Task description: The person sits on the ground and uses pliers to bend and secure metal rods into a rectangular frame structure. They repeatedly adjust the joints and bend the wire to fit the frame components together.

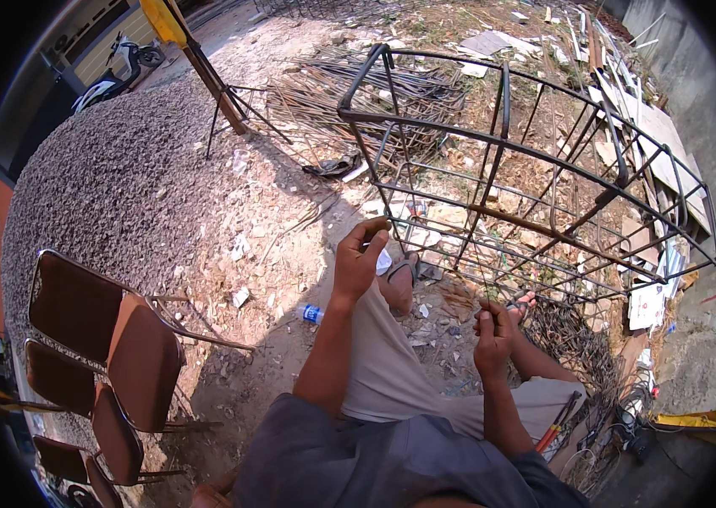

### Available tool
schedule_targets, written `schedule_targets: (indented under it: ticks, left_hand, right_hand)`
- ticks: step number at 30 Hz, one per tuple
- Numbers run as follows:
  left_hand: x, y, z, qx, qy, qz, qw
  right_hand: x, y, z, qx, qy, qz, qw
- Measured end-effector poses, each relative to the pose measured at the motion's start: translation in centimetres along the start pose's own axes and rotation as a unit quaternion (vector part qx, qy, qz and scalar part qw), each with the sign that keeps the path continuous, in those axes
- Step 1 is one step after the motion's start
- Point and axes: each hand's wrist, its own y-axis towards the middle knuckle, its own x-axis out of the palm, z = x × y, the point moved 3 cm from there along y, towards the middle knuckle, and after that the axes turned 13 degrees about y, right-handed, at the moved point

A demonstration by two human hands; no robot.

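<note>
A long cage of bent steel rebar (502,142) stands in front of me, made of several rods and rectangular ties. My left hand (358,256) is raised at its near left lower corner, with thumb and forefinger pinched together there. What lies between those fingertips is too small to make out. Lower and to the right, near the cage's near side, my right hand (493,340) is closed, its fingertips pinching what looks like a thin wire. Pincers (554,430) with red-orange handles lie by my right thigh, beside the right forearm.
Brown padded chairs (146,364) stand at left, before a gravel heap (112,169). Loose rebar (316,93) lies behind the cage. Dark cut rods (582,351), boards (658,140) and a concrete wall (705,110) are at right. A plastic bottle (312,314) lies near my left forearm.
</note>
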Motion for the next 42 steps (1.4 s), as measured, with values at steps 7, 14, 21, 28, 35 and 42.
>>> schedule_targets:
  ticks: [7,14,21,28,35,42]
  left_hand:
    - [-12.9,0.6,-18.7,-0.21,0.054,0.187,0.958]
    - [-11.9,6.5,-34.7,-0.231,0.29,0.085,0.925]
    - [-11.7,18.0,-38.9,-0.267,0.431,0.014,0.862]
    - [-15.7,23.6,-46.9,-0.257,0.624,0.018,0.738]
    - [-13.6,25.8,-46.1,-0.328,0.593,-0.013,0.735]
    - [-16.6,23.7,-47.3,-0.219,0.658,-0.046,0.719]
  right_hand:
    - [2.1,3.2,2.4,0.057,-0.07,-0.037,0.995]
    - [6.6,4.8,7.7,0.152,-0.135,-0.091,0.975]
    - [17.0,11.9,15.7,0.202,-0.116,-0.209,0.95]
    - [19.3,16.4,17.3,0.219,-0.128,-0.3,0.92]
    - [9.5,13.3,18.8,0.284,-0.192,-0.21,0.916]
    - [11.1,13.5,18.3,0.254,-0.205,-0.233,0.916]
